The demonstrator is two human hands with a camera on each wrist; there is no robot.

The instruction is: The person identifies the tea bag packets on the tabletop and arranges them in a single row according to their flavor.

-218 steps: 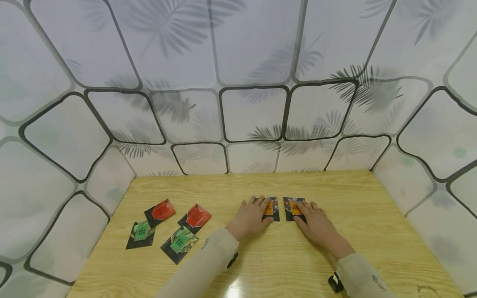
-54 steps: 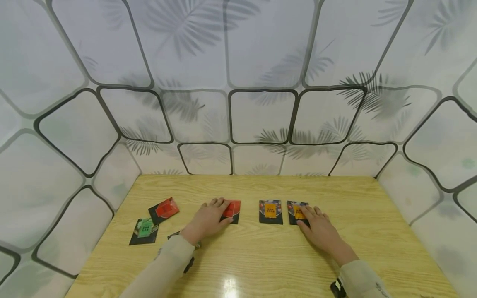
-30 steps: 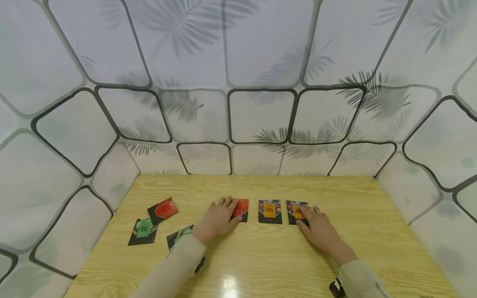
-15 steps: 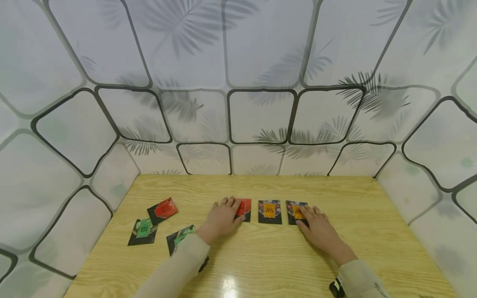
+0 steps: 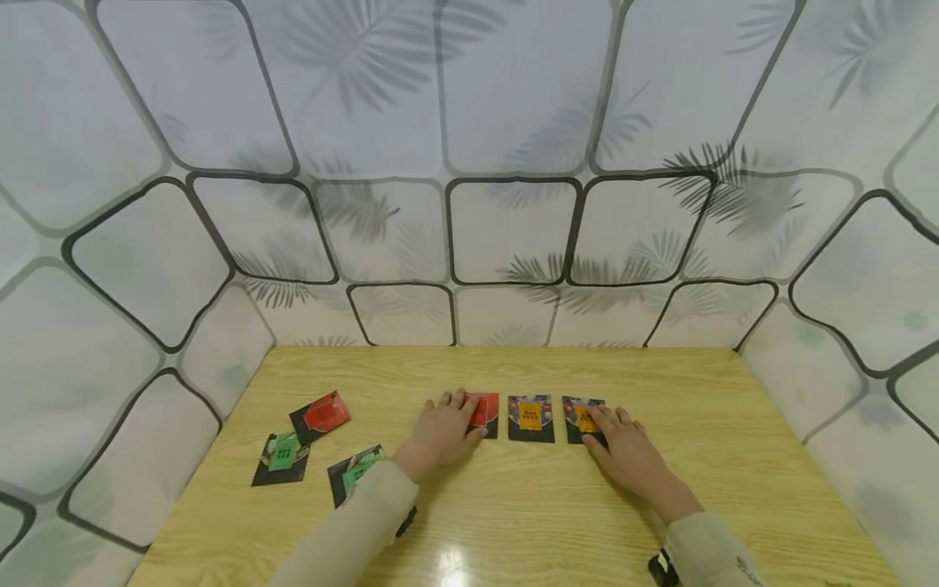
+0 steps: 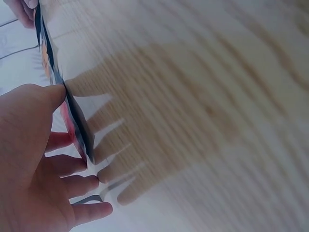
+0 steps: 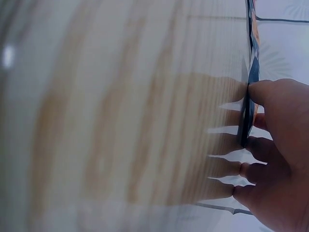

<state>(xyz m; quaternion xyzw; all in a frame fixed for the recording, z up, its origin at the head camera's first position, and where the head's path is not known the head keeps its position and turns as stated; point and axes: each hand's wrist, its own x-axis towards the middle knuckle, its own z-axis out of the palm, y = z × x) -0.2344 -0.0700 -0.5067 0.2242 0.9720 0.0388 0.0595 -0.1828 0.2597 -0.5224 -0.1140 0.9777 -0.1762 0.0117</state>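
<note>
My left hand (image 5: 443,432) lies palm down with fairly straight fingers on a flat packet with a red label (image 5: 491,414), covering its left part. In the left wrist view, thumb and fingertips rest along this packet's surface (image 6: 77,123). Just right of it lies a dark packet with an orange label (image 5: 531,416), untouched. A second orange-labelled packet (image 5: 575,422) is under the fingertips of my right hand (image 5: 629,452), whose fingers are spread. The right wrist view shows that packet's edge (image 7: 249,106) beneath thumb and fingers. These three packets form a row.
At the left of the wooden table (image 5: 543,522) lie another red-labelled packet (image 5: 323,414), tilted, and a green-labelled packet (image 5: 282,456) overlapping near it. A second green-labelled packet (image 5: 352,473) is partly behind the left sleeve (image 5: 359,522). Patterned fabric walls (image 5: 506,228) enclose the table.
The left hand left the middle orange-labelled packet, moved to a red-labelled packet at the left, and slid it right, close beside the orange one. The right hand stayed on its packet.
</note>
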